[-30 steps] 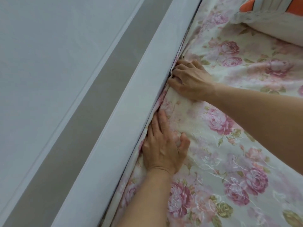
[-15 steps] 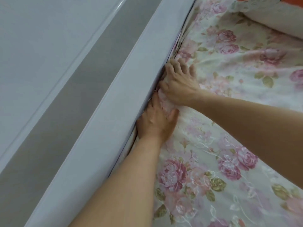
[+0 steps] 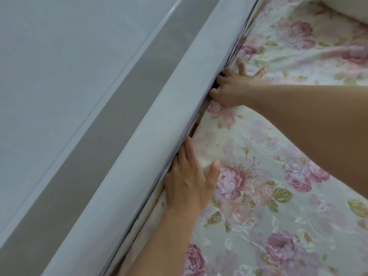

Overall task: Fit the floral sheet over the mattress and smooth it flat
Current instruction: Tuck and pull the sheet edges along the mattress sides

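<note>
The floral sheet (image 3: 258,176), cream with pink roses, lies over the mattress on the right. My left hand (image 3: 189,182) lies flat on the sheet's edge, fingertips slipped into the gap beside the pale bed rail (image 3: 139,156). Farther up, my right hand (image 3: 233,86) presses at the same gap, some fingers curled down into it and others spread on the sheet. The sheet's tucked edge is hidden in the gap. My right forearm crosses over the sheet.
A grey and white wall (image 3: 59,86) runs along the left behind the bed rail. A pillow's pale corner (image 3: 348,10) shows at the top right. The sheet is wrinkled near the top.
My hands have drawn apart along the rail: the right one moved farther up, the left one slid back toward me. The bunched fold between them has flattened.
</note>
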{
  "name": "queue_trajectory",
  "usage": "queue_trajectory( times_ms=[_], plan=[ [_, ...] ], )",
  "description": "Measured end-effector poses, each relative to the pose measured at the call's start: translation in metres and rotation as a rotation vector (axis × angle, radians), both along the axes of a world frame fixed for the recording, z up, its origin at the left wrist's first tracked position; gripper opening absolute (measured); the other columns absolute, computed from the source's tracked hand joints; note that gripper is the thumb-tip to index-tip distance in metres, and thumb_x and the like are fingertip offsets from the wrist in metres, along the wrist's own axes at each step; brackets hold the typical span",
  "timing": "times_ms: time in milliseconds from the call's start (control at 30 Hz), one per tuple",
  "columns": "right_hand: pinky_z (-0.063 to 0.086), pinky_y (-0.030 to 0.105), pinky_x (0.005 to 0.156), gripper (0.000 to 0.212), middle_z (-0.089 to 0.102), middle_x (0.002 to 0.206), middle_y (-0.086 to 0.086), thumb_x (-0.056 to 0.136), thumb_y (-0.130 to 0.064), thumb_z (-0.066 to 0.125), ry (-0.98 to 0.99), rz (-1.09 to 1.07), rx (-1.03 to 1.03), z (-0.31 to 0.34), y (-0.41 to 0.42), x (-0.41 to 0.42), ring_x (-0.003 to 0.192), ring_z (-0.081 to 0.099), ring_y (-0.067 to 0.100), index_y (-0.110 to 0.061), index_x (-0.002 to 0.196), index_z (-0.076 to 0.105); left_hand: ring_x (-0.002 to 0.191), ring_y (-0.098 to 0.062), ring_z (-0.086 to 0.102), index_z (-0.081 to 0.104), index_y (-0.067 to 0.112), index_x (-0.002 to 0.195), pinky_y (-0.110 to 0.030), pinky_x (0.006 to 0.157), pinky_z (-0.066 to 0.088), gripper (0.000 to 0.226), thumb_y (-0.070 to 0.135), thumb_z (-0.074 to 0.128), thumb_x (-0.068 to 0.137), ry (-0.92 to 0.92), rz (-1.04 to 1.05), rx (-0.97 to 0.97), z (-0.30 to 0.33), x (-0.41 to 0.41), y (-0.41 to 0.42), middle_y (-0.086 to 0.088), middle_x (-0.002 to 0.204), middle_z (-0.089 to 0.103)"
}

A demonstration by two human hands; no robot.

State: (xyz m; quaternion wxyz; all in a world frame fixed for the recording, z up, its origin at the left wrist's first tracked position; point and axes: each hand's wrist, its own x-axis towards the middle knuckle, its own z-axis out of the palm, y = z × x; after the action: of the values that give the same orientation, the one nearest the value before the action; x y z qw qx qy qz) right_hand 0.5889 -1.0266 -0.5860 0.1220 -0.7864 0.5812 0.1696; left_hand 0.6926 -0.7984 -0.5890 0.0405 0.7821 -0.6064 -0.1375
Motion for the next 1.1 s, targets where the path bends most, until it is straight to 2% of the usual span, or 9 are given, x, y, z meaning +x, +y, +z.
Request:
queue_trajectory(
  times_ms=[167, 300, 367, 433, 567, 733, 900, 1000, 1100],
  plan=[
    [0.003, 0.083, 0.092, 0.052, 0.028, 0.148, 0.003, 0.094, -0.044, 0.021, 0.071, 0.128, 0.043, 0.007, 0.041, 0.021, 0.143, -0.007, 0.043, -0.023, 0.139, 0.035, 0.116, -0.030, 0.055, 0.035, 0.017, 0.140, -0.038, 0.088, 0.045, 0.069, 0.061, 0.043, 0.087, 0.057, 0.069, 0.072, 0.001, 0.006, -0.015, -0.007, 0.134, 0.054],
    [0.005, 0.076, 0.101, 0.046, 0.036, 0.142, 0.011, 0.097, -0.036, 0.027, -0.039, 0.392, 0.003, 0.008, 0.140, 0.036, 0.143, 0.009, 0.037, -0.019, 0.134, 0.048, 0.101, -0.028, 0.064, 0.055, 0.017, 0.125, -0.035, 0.083, 0.048, 0.037, 0.029, 0.045, 0.092, 0.074, 0.042, -0.057, 0.000, 0.016, -0.005, -0.011, 0.114, 0.066],
    [0.007, 0.075, 0.101, 0.048, 0.046, 0.129, 0.003, 0.094, -0.039, 0.020, -0.108, 0.454, -0.026, 0.010, 0.163, 0.036, 0.141, 0.018, 0.027, -0.018, 0.120, 0.055, 0.104, -0.027, 0.064, 0.049, 0.016, 0.132, -0.035, 0.084, 0.048, 0.048, 0.044, 0.045, 0.092, 0.176, 0.079, -0.067, 0.005, 0.025, 0.019, -0.009, 0.117, 0.067],
    [0.011, 0.071, 0.101, 0.040, 0.052, 0.116, -0.006, 0.097, -0.037, 0.023, -0.137, 0.440, -0.029, 0.010, 0.160, 0.039, 0.136, 0.025, 0.020, -0.021, 0.106, 0.058, 0.102, -0.025, 0.065, 0.044, 0.024, 0.139, -0.035, 0.081, 0.051, 0.062, 0.061, 0.033, 0.090, 0.081, 0.069, -0.071, 0.009, 0.037, 0.063, -0.003, 0.119, 0.067],
    [0.009, 0.068, 0.102, 0.038, 0.055, 0.115, -0.005, 0.096, -0.033, 0.026, -0.106, 0.382, -0.054, 0.004, 0.152, 0.054, 0.126, 0.036, 0.020, -0.024, 0.098, 0.062, 0.120, -0.025, 0.055, 0.031, 0.038, 0.143, -0.037, 0.097, 0.045, 0.085, 0.082, 0.012, 0.072, 0.232, 0.203, 0.201, 0.012, 0.072, 0.139, 0.002, 0.134, 0.057],
    [0.006, 0.069, 0.103, 0.034, 0.054, 0.120, -0.002, 0.095, -0.031, 0.027, -0.071, 0.357, -0.057, 0.005, 0.155, 0.058, 0.127, 0.034, 0.023, -0.022, 0.099, 0.060, 0.118, -0.027, 0.054, 0.048, 0.036, 0.128, -0.040, 0.098, 0.044, 0.068, 0.080, 0.030, 0.080, 0.301, 0.302, 0.235, 0.009, 0.074, 0.137, 0.000, 0.129, 0.061],
    [0.007, 0.078, 0.097, 0.030, 0.047, 0.129, 0.008, 0.098, -0.027, 0.029, 0.046, 0.473, -0.075, 0.003, 0.162, 0.054, 0.135, 0.024, 0.032, -0.018, 0.114, 0.052, 0.104, -0.025, 0.062, 0.045, 0.017, 0.134, -0.036, 0.079, 0.051, 0.056, 0.054, 0.025, 0.097, -0.015, 0.178, -0.022, 0.003, 0.060, 0.169, -0.005, 0.121, 0.063],
    [0.011, 0.075, 0.099, 0.031, 0.046, 0.130, 0.010, 0.098, -0.025, 0.027, 0.069, 0.474, -0.063, 0.004, 0.165, 0.055, 0.134, 0.023, 0.033, -0.018, 0.118, 0.048, 0.125, -0.023, 0.049, 0.040, 0.010, 0.143, -0.036, 0.103, 0.037, 0.050, 0.033, 0.038, 0.099, -0.063, 0.168, -0.189, -0.008, 0.049, 0.209, -0.008, 0.140, 0.049],
    [0.015, 0.072, 0.100, 0.033, 0.044, 0.132, 0.008, 0.099, -0.025, 0.025, 0.061, 0.449, -0.057, 0.011, 0.178, 0.060, 0.133, 0.023, 0.031, -0.020, 0.122, 0.049, 0.134, -0.026, 0.039, 0.033, 0.009, 0.148, -0.041, 0.113, 0.024, 0.061, 0.043, 0.034, 0.097, -0.122, 0.279, -0.139, -0.009, 0.045, 0.238, -0.009, 0.150, 0.039]
  ],
)
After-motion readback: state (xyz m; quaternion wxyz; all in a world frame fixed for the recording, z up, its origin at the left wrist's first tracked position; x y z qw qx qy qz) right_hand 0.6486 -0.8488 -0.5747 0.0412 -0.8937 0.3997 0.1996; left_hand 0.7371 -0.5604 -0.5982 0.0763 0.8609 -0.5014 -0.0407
